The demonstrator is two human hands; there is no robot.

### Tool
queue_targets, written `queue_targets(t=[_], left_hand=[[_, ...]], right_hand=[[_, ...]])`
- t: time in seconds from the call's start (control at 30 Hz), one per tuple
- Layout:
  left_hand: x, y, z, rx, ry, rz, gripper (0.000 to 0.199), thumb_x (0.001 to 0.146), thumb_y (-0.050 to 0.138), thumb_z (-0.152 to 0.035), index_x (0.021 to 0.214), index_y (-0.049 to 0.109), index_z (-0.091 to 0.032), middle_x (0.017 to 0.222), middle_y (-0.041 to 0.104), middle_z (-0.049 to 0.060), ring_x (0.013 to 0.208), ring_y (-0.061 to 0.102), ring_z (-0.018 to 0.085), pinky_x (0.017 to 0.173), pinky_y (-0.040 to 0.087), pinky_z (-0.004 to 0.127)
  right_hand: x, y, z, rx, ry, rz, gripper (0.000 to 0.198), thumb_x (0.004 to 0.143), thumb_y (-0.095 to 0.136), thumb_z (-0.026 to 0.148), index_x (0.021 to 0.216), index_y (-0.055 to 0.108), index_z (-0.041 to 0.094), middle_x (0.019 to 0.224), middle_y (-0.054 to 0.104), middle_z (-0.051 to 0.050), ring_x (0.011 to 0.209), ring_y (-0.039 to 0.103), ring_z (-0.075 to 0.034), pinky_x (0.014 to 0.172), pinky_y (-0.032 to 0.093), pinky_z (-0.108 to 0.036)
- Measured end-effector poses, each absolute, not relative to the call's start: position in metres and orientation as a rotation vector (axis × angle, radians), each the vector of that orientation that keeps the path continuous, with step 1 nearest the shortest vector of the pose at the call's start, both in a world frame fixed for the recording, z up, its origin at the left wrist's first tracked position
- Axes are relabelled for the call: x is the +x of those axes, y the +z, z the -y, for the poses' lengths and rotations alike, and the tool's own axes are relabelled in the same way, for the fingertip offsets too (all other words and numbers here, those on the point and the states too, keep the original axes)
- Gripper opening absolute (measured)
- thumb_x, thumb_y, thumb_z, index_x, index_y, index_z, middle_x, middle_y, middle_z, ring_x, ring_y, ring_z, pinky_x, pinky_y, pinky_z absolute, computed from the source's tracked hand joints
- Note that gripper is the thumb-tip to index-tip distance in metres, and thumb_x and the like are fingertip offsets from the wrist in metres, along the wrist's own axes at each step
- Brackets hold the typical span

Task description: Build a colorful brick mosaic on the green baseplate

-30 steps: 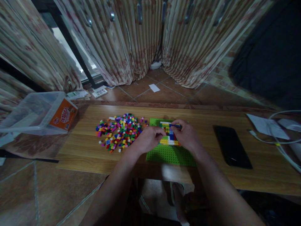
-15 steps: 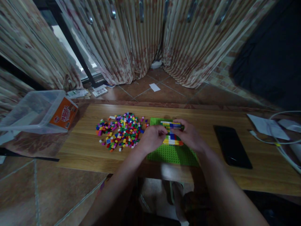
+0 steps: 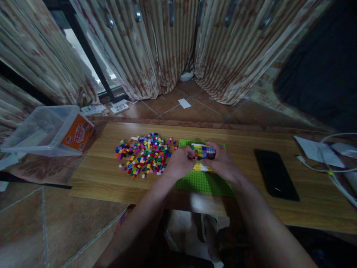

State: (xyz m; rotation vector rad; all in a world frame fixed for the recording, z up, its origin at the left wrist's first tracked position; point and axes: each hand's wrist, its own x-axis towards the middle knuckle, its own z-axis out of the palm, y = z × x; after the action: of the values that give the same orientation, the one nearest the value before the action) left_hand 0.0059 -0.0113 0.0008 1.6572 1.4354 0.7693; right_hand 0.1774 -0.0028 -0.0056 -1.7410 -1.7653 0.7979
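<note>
A green studded baseplate [image 3: 205,185] lies on the wooden table under both hands. Over its upper part is a multicoloured block of toy bricks [image 3: 205,152], with red, yellow and blue pieces showing. My right hand [image 3: 222,162] grips the block's right end, thumb along the near side and fingers over the far side. At the left end my left hand [image 3: 181,162] is closed, its thumb and fingertips pressed against the bricks. A row of yellow and white bricks [image 3: 203,167] shows just below my right thumb. My fingers hide parts of the block.
Many loose toy bricks [image 3: 149,154] are spread left of the baseplate. A black tablet-like slab [image 3: 276,175] lies to the right, near white cables [image 3: 330,172] and a paper sheet [image 3: 318,150]. A clear plastic bin [image 3: 47,130] stands beyond the table's left end.
My left hand has come in closer against the block's left end. The right thumb now lies along the near side, and the block's side shows more red and yellow bricks.
</note>
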Motion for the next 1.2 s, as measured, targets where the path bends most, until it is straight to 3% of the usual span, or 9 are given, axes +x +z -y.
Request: queue_targets(t=[0.4,0.53,0.73,0.9,1.2], left_hand=[[0.006,0.0,0.009,1.589,0.769,-1.375,0.009,0.066,0.063,-0.007,0.067,0.059,-0.015,0.063,0.059,-0.003,0.062,0.054,0.011,0.059,0.041,0.022],[-0.003,0.0,0.011,1.55,0.82,-1.246,0.003,0.073,0.064,-0.017,0.073,0.063,-0.015,0.065,0.06,-0.002,0.063,0.055,0.011,0.06,0.042,0.022],[-0.05,0.02,0.003,1.509,1.048,-1.336,0.016,0.08,0.056,-0.028,0.079,0.065,-0.014,0.075,0.065,0.001,0.07,0.056,0.012,0.066,0.044,0.023],[-0.106,0.021,-0.003,1.496,1.056,-1.578,0.019,0.075,0.057,-0.032,0.072,0.063,-0.014,0.063,0.055,-0.002,0.059,0.047,0.01,0.057,0.037,0.021],[-0.155,0.027,0.018,1.637,0.727,-1.838,0.016,0.064,0.057,-0.024,0.07,0.067,-0.014,0.061,0.059,-0.001,0.06,0.049,0.012,0.057,0.037,0.022]], right_hand=[[0.177,-0.008,0.004,-1.72,0.809,1.75,0.072,0.059,0.071,0.022,0.13,0.055,0.017,0.128,0.057,-0.015,0.117,0.055,-0.031,0.103,0.042,-0.048],[0.185,-0.01,0.005,-1.668,0.835,1.745,0.07,0.065,0.072,0.031,0.131,0.054,0.016,0.129,0.058,-0.016,0.116,0.058,-0.03,0.102,0.043,-0.049],[0.192,-0.015,-0.001,-1.637,0.862,1.596,0.056,0.077,0.065,0.039,0.128,0.057,0.019,0.125,0.065,-0.013,0.112,0.062,-0.028,0.101,0.045,-0.049],[0.188,-0.012,-0.005,-1.747,0.764,1.618,0.05,0.081,0.06,0.042,0.124,0.061,0.016,0.123,0.067,-0.015,0.11,0.064,-0.028,0.099,0.046,-0.048],[0.19,-0.014,-0.007,-1.839,0.624,1.732,0.049,0.081,0.057,0.049,0.119,0.067,0.02,0.109,0.072,-0.013,0.096,0.067,-0.029,0.088,0.05,-0.046]])
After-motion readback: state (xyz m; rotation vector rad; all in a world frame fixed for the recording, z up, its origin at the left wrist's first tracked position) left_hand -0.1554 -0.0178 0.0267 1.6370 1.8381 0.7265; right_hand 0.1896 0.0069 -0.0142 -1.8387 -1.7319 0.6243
